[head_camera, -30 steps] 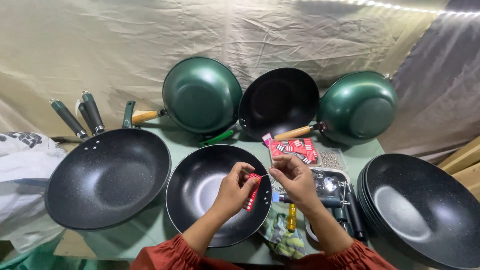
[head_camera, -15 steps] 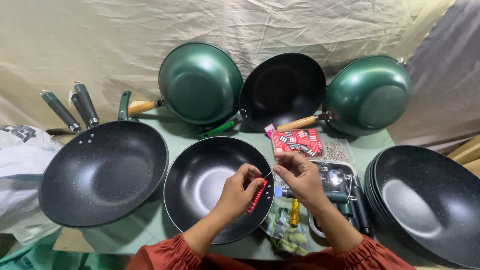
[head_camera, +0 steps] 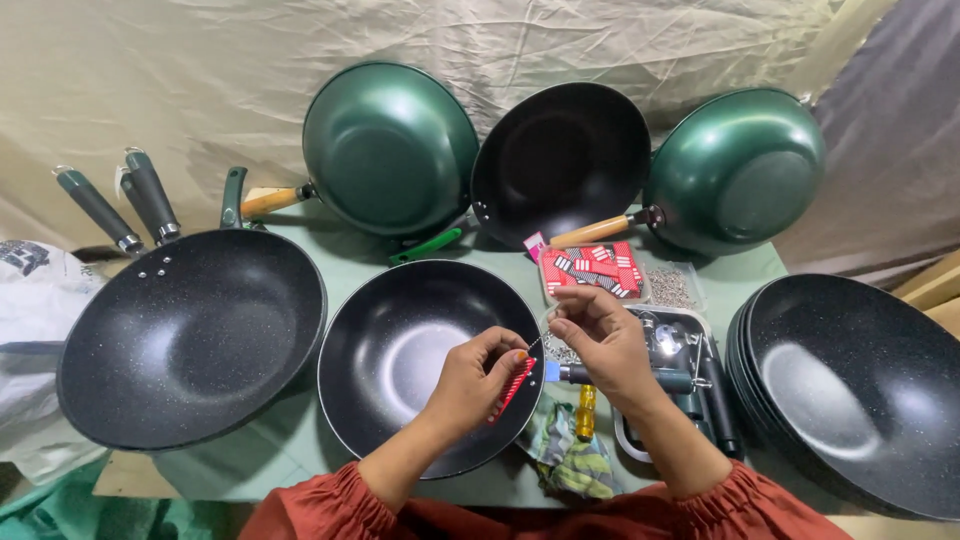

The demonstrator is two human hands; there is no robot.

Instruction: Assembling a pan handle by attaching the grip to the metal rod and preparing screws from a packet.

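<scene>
The left hand [head_camera: 478,385] is curled nearly closed, its thumb and fingertips pinched on a thin red strip [head_camera: 511,386], a small flat packet of sorts. The strip's long axis runs on a slant: its upper end sits between the pinching fingertips and points up and to the right toward the other hand, while its lower end hangs down and to the left, below the knuckles. The right hand [head_camera: 603,343] is half closed just beside the left, fingers bent inward, thumb and forefinger drawn together close to the strip's upper end; whether they actually grip it or something tiny cannot be told. Beneath the fingers of both hands lies a black pan [head_camera: 410,350], and the strip is held above its right rim. Left of the fingers, well apart, sits a bigger black pan [head_camera: 180,335] with several dark handles behind it. Right of the fingers stands a stack of black pans [head_camera: 860,385]. Beyond the fingertips, three pans lean against a cloth backdrop: two green ones [head_camera: 385,150] [head_camera: 745,165] and a black one [head_camera: 560,160]. Just past the right fingertips lies a tray of red packets [head_camera: 592,272], and under the right wrist a tray of tools [head_camera: 675,375] beside a crumpled rag [head_camera: 572,462].
</scene>
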